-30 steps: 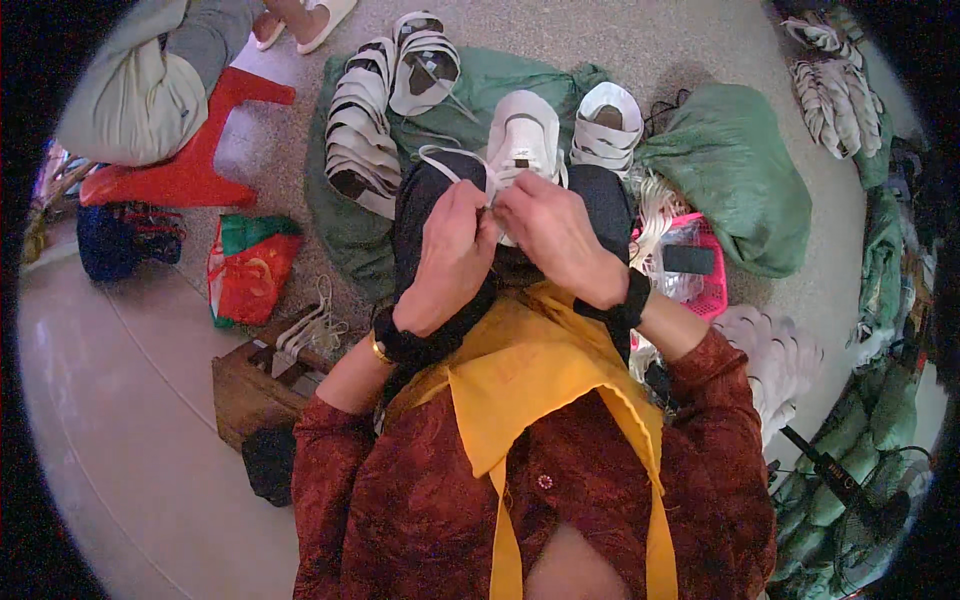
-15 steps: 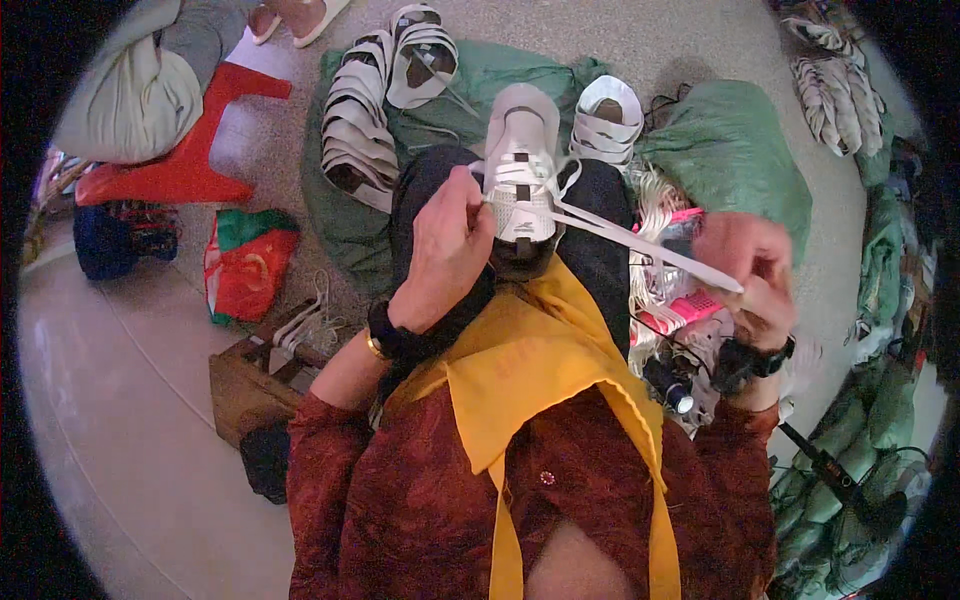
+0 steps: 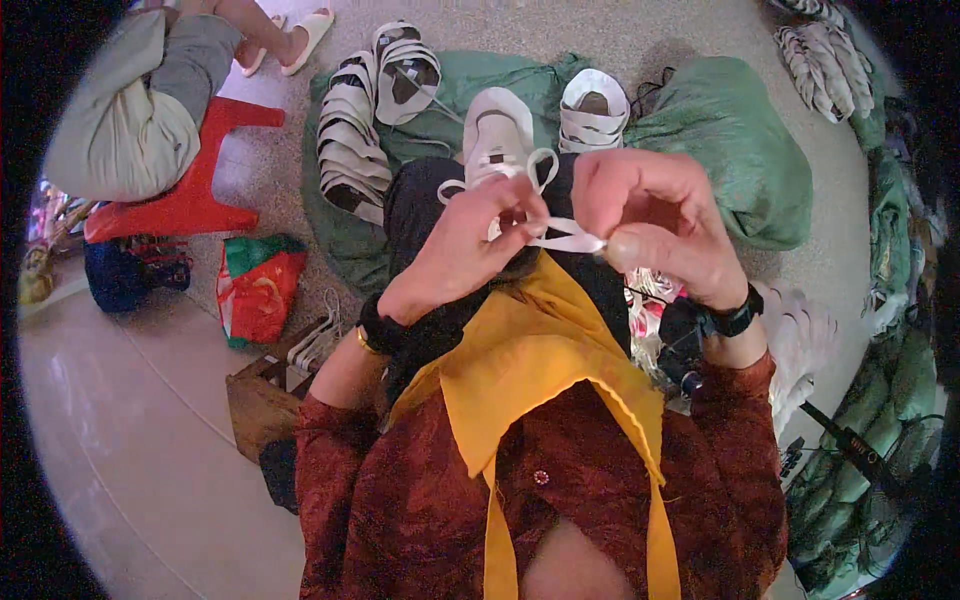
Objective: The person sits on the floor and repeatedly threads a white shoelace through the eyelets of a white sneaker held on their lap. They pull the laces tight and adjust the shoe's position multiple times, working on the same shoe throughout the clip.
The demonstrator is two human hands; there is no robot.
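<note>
A white shoe upper [image 3: 497,128] with white laces sits on my dark-trousered lap, toe pointing away from me. Lace loops stand out on both sides of it. My left hand [image 3: 465,245] is closed over its near end, thumb and fingers pinching the lace. To the right, my right hand [image 3: 665,220] pinches the ends of the white shoelace [image 3: 572,238] between thumb and forefinger. A short doubled stretch of lace spans the gap between the two hands. The near part of the shoe is hidden behind my left hand.
Nested white shoe uppers [image 3: 350,150] lie on a green sack [image 3: 470,75], with another stack [image 3: 593,110] at right. A full green sack [image 3: 730,150] bulges beyond. At left are a red stool [image 3: 200,190] with a seated person, a red-green bag [image 3: 260,290] and a brown box [image 3: 262,400].
My right hand has come in from the far right toward my left, shortening the stretched lace. My left hand has shifted right and nearer, over the shoe's near end. Lace loops now show beside the shoe.
</note>
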